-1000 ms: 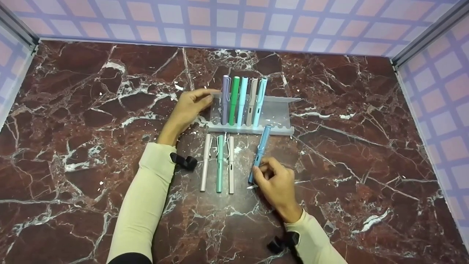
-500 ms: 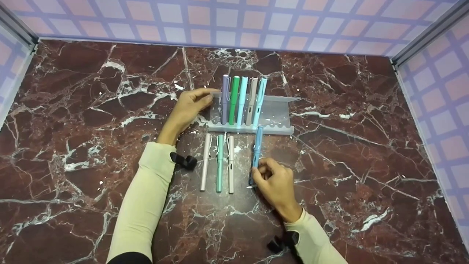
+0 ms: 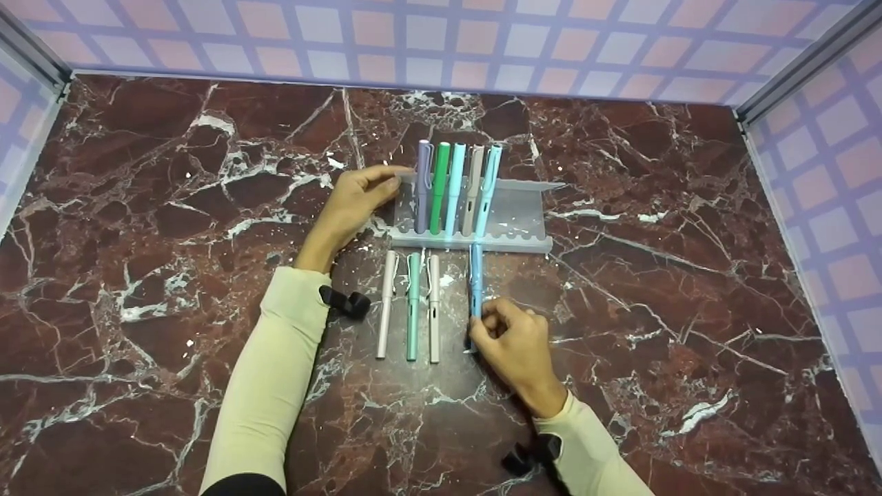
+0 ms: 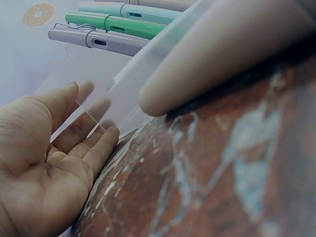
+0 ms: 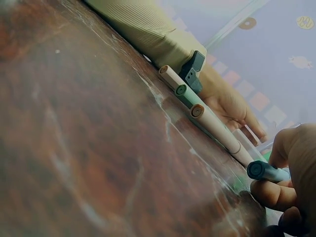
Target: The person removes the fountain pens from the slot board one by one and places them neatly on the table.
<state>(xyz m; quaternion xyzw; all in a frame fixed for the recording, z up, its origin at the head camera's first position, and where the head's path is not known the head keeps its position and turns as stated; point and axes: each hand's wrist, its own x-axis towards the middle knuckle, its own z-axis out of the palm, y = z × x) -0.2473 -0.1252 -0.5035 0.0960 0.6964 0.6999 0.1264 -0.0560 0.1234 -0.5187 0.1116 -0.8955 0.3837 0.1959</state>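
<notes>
A clear pen rack (image 3: 521, 213) stands mid-table, with several pens leaning in its left part: purple (image 3: 422, 193), green (image 3: 439, 196), light blue, taupe and another light blue. My left hand (image 3: 353, 203) holds the rack's left edge; in the left wrist view the thumb is before the clear panel (image 4: 74, 64) and fingers show through it. My right hand (image 3: 517, 344) pinches the lower end of a blue pen (image 3: 476, 279) just in front of the rack. The right wrist view shows the dark end of that blue pen (image 5: 261, 170) between thumb and fingers.
Left of the blue pen, a pale pink pen (image 3: 386, 306), a mint green pen (image 3: 413, 310) and a beige pen (image 3: 434, 310) lie side by side on the marbled table (image 3: 689, 289). A checkered wall (image 3: 427, 41) closes off the back.
The blue pen's upper end has swung left, so the pen now points nearly straight at the rack. My right hand has shifted slightly left with it; the left hand stays at the rack.
</notes>
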